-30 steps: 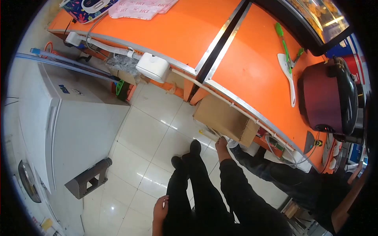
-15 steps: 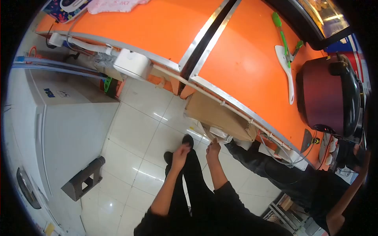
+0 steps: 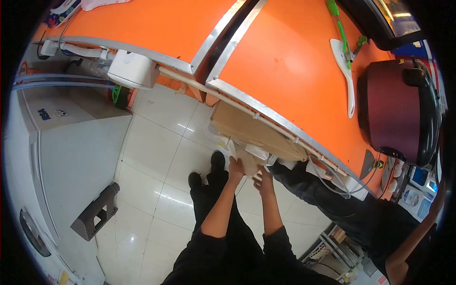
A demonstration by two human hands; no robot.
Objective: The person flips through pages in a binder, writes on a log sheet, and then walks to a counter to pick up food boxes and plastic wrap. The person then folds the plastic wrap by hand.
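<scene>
Low in front of me, just below the orange table's edge, both hands are closed on a tan, flat, paper-like piece (image 3: 248, 164). My left hand (image 3: 235, 171) grips its left side, fingers wrapped round the edge. On the other side my right hand (image 3: 264, 182) pinches the right lower part. A narrow pale strip (image 3: 232, 148) rises above my left hand. Behind the piece lies a large brown cardboard box (image 3: 256, 130) under the table, with a white packet (image 3: 256, 152) at its lower edge.
The orange table (image 3: 280, 66) carries a white spatula (image 3: 343, 71), green-handled tongs (image 3: 349, 57) and a dark red cooker (image 3: 394, 111). A person in dark clothes (image 3: 346, 204) is at the right. At left stand a white fridge (image 3: 80, 161) and a grey step-like stand (image 3: 97, 213) on the tiled floor.
My left hand has moved right to beside my right hand and taken hold of the tan piece, which now shows spread between them. The view has shifted slightly.
</scene>
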